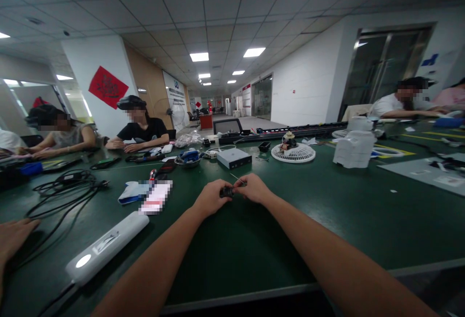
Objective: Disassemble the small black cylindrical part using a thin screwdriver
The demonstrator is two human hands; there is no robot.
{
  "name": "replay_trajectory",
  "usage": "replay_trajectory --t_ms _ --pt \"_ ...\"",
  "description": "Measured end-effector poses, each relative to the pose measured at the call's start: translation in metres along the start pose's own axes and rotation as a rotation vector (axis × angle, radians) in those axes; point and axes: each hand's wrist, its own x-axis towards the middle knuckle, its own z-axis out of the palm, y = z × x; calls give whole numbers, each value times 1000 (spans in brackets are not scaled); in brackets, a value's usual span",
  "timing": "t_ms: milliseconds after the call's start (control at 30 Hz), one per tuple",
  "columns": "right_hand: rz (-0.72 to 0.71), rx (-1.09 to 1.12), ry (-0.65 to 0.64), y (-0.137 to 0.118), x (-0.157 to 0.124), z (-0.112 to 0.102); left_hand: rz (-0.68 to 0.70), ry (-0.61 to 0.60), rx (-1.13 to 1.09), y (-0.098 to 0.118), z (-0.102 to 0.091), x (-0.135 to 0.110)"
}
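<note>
Small dark part (227, 192) pinched between the fingertips of both hands, held just above the green tabletop (276, 239), mid-table toward the near edge. Left hand (209, 198) and right hand (253, 188) curled inward, fingers pressed together. Thin metal pin (237, 178) juts farther out. Beyond: white box (234, 158).

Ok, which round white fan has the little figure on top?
The nearer fan, with the figure on it; the other fan sits farther back, behind the white bottle.
</note>
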Motion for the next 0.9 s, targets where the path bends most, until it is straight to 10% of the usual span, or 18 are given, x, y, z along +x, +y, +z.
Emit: replay_trajectory --t_ms 433,900 --pt "87 293 -109 2 2 10 113 0 -48 4 0 -2" --pt "-189 -335 23 1 -1 -8 -187 138 103 -8 1 2"
